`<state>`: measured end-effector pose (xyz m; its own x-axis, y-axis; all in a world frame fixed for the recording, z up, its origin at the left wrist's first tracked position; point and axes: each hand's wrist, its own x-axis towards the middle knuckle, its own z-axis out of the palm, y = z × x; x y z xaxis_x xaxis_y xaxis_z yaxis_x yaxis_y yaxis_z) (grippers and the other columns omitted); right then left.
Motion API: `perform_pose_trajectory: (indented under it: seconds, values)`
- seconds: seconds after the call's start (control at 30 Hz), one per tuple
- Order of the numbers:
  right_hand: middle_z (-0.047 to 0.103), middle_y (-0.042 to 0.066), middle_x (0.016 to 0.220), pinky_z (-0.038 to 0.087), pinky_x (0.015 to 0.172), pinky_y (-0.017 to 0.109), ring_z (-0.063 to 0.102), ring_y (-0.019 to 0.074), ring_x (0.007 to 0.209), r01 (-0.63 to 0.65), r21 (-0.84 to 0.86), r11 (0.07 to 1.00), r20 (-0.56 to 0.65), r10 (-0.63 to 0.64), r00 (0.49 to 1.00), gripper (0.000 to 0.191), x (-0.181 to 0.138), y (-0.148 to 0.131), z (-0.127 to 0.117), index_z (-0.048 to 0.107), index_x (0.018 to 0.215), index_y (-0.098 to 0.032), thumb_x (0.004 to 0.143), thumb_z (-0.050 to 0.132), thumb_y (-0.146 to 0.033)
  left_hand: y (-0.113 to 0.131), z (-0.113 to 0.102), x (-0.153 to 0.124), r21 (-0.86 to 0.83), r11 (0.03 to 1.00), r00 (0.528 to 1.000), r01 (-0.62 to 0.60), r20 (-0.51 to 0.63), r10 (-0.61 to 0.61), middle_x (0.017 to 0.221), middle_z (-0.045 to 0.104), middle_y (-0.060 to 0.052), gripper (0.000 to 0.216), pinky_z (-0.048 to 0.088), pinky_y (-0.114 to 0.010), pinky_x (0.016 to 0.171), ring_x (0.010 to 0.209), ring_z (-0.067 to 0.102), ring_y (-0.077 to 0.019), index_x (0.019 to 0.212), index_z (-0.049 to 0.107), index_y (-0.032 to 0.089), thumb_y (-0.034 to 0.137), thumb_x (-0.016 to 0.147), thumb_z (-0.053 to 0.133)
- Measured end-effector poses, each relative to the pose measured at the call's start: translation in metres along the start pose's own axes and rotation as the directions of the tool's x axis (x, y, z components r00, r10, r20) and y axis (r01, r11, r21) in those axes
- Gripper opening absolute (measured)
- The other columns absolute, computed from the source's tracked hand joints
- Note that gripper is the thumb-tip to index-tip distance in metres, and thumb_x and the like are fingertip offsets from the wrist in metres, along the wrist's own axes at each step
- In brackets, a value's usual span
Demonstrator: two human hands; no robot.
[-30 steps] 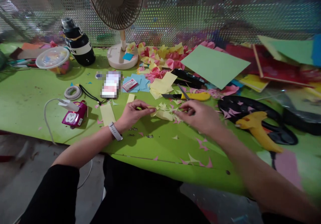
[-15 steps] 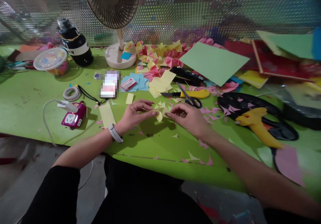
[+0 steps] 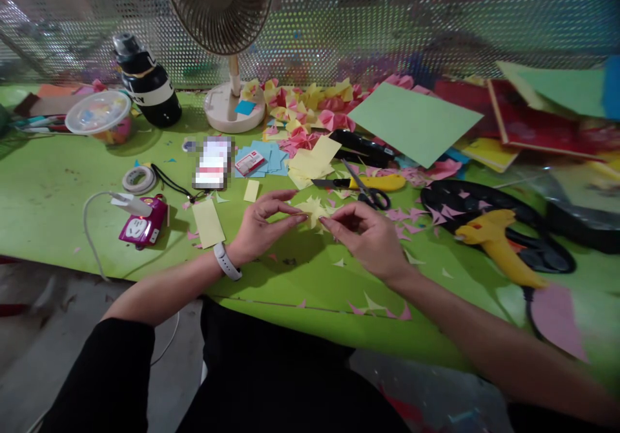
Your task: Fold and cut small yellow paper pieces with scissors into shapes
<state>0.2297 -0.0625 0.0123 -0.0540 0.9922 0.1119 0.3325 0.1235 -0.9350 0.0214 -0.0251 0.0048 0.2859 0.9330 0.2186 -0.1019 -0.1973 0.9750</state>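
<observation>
My left hand (image 3: 261,223) and my right hand (image 3: 368,236) meet over the green table (image 3: 58,187), both pinching a small cut yellow paper piece (image 3: 314,210) between their fingertips. A white band sits on my left wrist. Scissors (image 3: 367,190) and a yellow-handled knife (image 3: 372,183) lie just beyond my right hand. A yellow paper strip (image 3: 208,221) lies left of my left hand.
A fan (image 3: 227,45), a black bottle (image 3: 148,87), a lidded tub (image 3: 99,113), tape roll (image 3: 139,179) and pink socket block (image 3: 144,223) stand left. Folded pink and yellow papers (image 3: 310,113), green sheet (image 3: 414,123) and yellow glue gun (image 3: 498,245) lie right.
My right hand let go of the scissors, which now lie on the table, and came in to the yellow piece. Both hands have unfolded it slightly.
</observation>
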Motion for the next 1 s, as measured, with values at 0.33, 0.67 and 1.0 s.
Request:
perform_pose_trajectory:
  seconds: [0.33, 0.67, 1.0]
  values:
    - [0.064, 0.006, 0.092, 0.056, 0.061, 0.034, 0.062, 0.0196, 0.076, 0.001, 0.008, 1.000, -0.046, -0.001, 0.999, 0.042, -0.001, -0.003, 0.009, 0.057, 0.099, -0.023, 0.078, 0.073, -0.055, -0.008, 0.001, -0.002, -0.106, 0.966, 0.971, 0.236, 0.056, -0.231, 0.078, 0.075, -0.006, 0.032, 0.057, -0.028, 0.072, 0.070, 0.068, -0.0116, 0.082, 0.072, 0.012, 0.039, 0.070, 0.084]
    - [0.069, 0.006, 0.089, 0.058, 0.064, 0.037, 0.068, 0.0230, 0.081, -0.128, 0.064, 0.990, 0.160, 0.116, 0.980, 0.055, -0.004, -0.001, 0.009, 0.050, 0.125, -0.021, 0.085, 0.066, -0.056, 0.003, -0.002, 0.000, -0.074, 0.942, 0.938, 0.328, 0.142, -0.316, 0.081, 0.074, -0.005, 0.054, 0.052, -0.020, 0.060, 0.066, 0.067, -0.0096, 0.119, 0.065, 0.012, 0.036, 0.073, 0.082]
    - [0.071, 0.007, 0.090, 0.055, 0.054, 0.034, 0.066, 0.0210, 0.073, -0.112, 0.022, 0.993, 0.224, 0.104, 0.969, 0.060, -0.004, -0.003, 0.008, 0.047, 0.132, -0.021, 0.084, 0.070, -0.049, 0.001, -0.005, 0.000, -0.042, 0.883, 0.871, 0.467, 0.197, -0.450, 0.086, 0.076, -0.008, 0.037, 0.058, -0.023, 0.067, 0.073, 0.071, -0.0123, 0.095, 0.072, 0.012, 0.043, 0.076, 0.079]
